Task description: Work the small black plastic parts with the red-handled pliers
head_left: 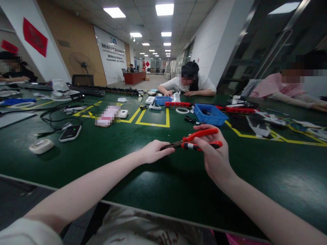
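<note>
A pale sleeve point(28, 233) lies nearest, at lower left, its arm reaching over the green bench point(122, 183). Farther up stands a rounded white case point(41, 146). The left hand point(154, 151) meets the nose of the long-nose pliers point(186, 145); whether its fingers pinch it cannot be told. The right hand's point(218, 158) fingers grasp the spread red handles, before a blue bin point(214, 119).

The person's right grip point(214, 148) is curling its fingers point(201, 127); the left grip point(155, 151) is pointing toward it, thumb point(166, 153) extending forward.
</note>
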The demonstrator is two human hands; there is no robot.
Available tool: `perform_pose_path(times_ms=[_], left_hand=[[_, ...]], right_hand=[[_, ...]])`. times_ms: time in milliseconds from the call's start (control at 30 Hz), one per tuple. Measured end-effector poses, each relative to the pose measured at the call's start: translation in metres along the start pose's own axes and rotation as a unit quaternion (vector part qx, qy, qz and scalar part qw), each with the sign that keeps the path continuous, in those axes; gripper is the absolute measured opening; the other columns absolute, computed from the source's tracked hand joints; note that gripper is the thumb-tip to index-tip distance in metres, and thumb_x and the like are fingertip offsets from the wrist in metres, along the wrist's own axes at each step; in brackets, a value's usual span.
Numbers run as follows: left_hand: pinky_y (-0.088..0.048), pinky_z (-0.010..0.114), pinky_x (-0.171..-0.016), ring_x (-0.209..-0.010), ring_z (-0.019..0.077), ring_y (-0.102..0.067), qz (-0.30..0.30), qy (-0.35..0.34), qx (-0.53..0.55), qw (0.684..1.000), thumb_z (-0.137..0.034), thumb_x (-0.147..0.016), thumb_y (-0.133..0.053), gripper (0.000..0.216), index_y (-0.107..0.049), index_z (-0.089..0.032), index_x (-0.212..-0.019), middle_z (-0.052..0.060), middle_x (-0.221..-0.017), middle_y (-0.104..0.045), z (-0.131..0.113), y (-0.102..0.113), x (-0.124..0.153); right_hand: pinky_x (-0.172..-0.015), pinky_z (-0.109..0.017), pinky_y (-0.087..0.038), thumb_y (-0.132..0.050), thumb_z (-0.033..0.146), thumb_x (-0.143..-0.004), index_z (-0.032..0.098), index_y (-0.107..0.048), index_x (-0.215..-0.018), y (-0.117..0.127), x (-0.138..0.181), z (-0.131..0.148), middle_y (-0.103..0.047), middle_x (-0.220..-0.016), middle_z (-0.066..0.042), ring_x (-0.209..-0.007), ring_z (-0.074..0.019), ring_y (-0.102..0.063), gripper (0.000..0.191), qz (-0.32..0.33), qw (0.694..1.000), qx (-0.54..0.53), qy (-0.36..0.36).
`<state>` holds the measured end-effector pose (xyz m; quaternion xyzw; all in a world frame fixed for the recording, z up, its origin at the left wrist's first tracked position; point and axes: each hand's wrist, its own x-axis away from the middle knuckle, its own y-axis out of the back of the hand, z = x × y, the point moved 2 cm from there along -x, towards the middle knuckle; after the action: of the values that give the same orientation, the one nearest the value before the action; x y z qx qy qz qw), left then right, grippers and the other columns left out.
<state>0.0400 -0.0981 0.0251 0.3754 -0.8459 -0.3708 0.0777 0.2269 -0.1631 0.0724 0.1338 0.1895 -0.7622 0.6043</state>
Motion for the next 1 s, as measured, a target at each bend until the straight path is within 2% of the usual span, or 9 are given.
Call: perform_pose_path(times_ms=[100,267,433,667,800,1000], left_hand=[[-0.036,0.023,-0.059,-0.061,0.0122,-0.049,0.001,-0.004,0.002,1.0,-0.052,-0.095,-0.04,0.044,-0.058,-0.015,-0.079,-0.002,-0.065,-0.053,0.0,0.0,0.0],[-0.037,0.024,-0.061,-0.061,0.0123,-0.049,0.008,0.0,0.006,1.0,-0.051,-0.095,-0.04,0.043,-0.058,-0.015,-0.078,-0.002,-0.065,-0.053,-0.001,0.001,0.0],[-0.036,0.023,-0.059,-0.061,0.0123,-0.049,0.015,0.004,0.013,1.0,-0.053,-0.094,-0.042,0.044,-0.061,-0.015,-0.081,-0.002,-0.066,-0.055,-0.003,0.001,0.0],[-0.036,0.023,-0.057,-0.061,0.0126,-0.051,0.011,0.005,0.006,1.0,-0.056,-0.091,-0.048,0.044,-0.062,-0.015,-0.082,-0.001,-0.069,-0.059,-0.001,0.001,-0.001],[-0.036,0.023,-0.058,-0.061,0.0122,-0.05,0.016,0.004,0.014,1.0,-0.054,-0.093,-0.045,0.044,-0.062,-0.015,-0.082,-0.002,-0.067,-0.056,-0.004,0.001,0.0],[-0.036,0.024,-0.06,-0.062,0.0123,-0.048,0.006,-0.007,0.006,1.0,-0.049,-0.097,-0.039,0.042,-0.06,-0.015,-0.083,-0.003,-0.064,-0.05,-0.005,0.002,0.0]], right_hand=[[-0.09,-0.041,-0.053,-0.076,0.029,-0.069,0.027,-0.057,-0.103,0.0,0.0,0.001,-0.065,-0.103,0.0,-0.093,-0.0199,-0.066,0.039,-0.002,1.0,-0.01,-0.007],[-0.091,-0.043,-0.053,-0.076,0.029,-0.068,0.026,-0.055,-0.104,-0.002,-0.002,0.003,-0.067,-0.103,-0.001,-0.095,-0.0215,-0.067,0.043,-0.027,0.999,-0.031,-0.029],[-0.089,-0.041,-0.055,-0.079,0.033,-0.066,0.027,-0.055,-0.102,0.002,-0.005,-0.003,-0.067,-0.102,0.001,-0.09,-0.0192,-0.067,0.044,-0.068,0.992,-0.062,-0.083],[-0.083,-0.038,-0.059,-0.082,0.037,-0.063,0.027,-0.055,-0.099,0.003,-0.006,-0.01,-0.068,-0.098,0.001,-0.093,-0.021,-0.067,0.046,-0.094,0.982,-0.08,-0.146],[-0.088,-0.04,-0.056,-0.083,0.037,-0.062,0.026,-0.055,-0.1,0.001,-0.005,-0.008,-0.067,-0.1,0.001,-0.093,-0.0205,-0.067,0.049,-0.091,0.983,-0.074,-0.138],[-0.094,-0.045,-0.052,-0.079,0.033,-0.067,0.026,-0.053,-0.1,-0.002,0.0,0.0,-0.065,-0.103,0.0,-0.096,-0.0207,-0.066,0.042,-0.042,0.996,-0.051,-0.059]])
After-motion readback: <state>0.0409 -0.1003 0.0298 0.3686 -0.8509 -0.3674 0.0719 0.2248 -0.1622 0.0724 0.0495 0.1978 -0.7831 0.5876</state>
